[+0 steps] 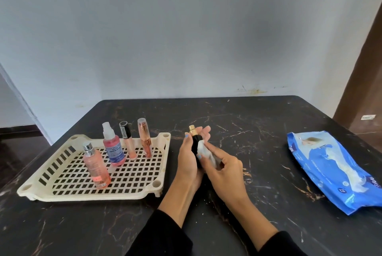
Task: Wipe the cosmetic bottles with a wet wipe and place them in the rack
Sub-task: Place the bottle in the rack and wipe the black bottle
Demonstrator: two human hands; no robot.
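We've got the black bottle with the gold cap (196, 142) gripped in our left hand (189, 160) above the dark marble table (258, 173), right hand (224, 166) pinching the white wet wipe (203, 150) against it. Probably best to rotate it, then drop it in the cream plastic rack (93, 191).

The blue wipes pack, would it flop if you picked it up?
Probably. The wipes pack looks like soft, crinkled film, so it would likely sag. It lies flat on the table, so it shouldn't roll. Its glossy film may be a bit slippery.
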